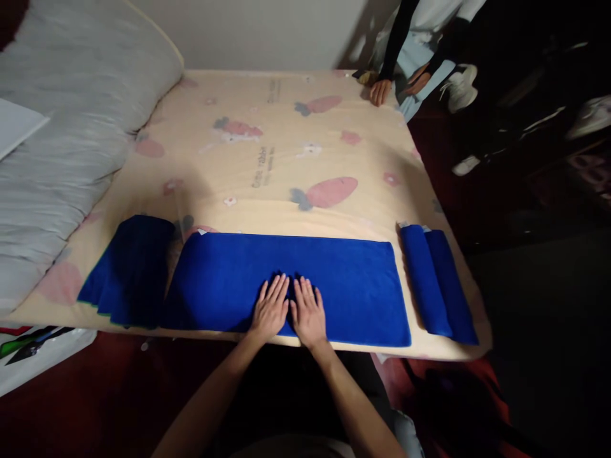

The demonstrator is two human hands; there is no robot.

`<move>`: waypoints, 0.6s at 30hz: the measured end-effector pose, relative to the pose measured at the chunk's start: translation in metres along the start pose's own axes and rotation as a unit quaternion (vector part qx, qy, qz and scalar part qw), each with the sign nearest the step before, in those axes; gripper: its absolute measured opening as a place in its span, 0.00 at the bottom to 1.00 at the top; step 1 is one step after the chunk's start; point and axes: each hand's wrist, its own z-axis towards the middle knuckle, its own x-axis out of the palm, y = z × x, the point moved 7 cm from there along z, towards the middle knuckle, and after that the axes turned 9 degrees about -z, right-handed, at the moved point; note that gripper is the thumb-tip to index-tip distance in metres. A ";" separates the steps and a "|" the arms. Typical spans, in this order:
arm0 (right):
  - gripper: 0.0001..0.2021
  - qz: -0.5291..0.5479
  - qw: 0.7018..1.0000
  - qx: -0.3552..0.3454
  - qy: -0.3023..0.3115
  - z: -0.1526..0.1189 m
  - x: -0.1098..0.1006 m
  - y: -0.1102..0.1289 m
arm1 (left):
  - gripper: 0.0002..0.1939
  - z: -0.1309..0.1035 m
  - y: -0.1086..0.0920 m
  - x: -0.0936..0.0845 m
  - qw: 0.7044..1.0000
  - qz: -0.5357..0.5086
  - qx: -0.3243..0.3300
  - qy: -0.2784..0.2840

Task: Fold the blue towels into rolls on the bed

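A blue towel (353, 273) lies spread flat along the near edge of the bed. My left hand (271, 308) rests palm down on its middle, fingers extended. Close beside it, my right hand (309, 312) also lies flat on the cloth, and neither hand grips anything. To the right are two rolled blue towels, one (426, 280) next to the other (453, 286). More blue cloth (131, 270), darker in shadow and with a wavy near edge, lies to the left of the spread towel.
The bed (267, 165) has a cream sheet with carrot prints. A grey quilt (86, 83) covers its left side. At the far right corner, another person's hand (380, 92) touches the bed. White shoes (461, 88) are beyond the right edge.
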 end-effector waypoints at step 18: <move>0.29 -0.063 0.992 0.094 -0.058 -0.129 -0.048 -0.204 | 0.35 -0.176 0.235 -0.075 0.952 0.041 -0.300 -0.052</move>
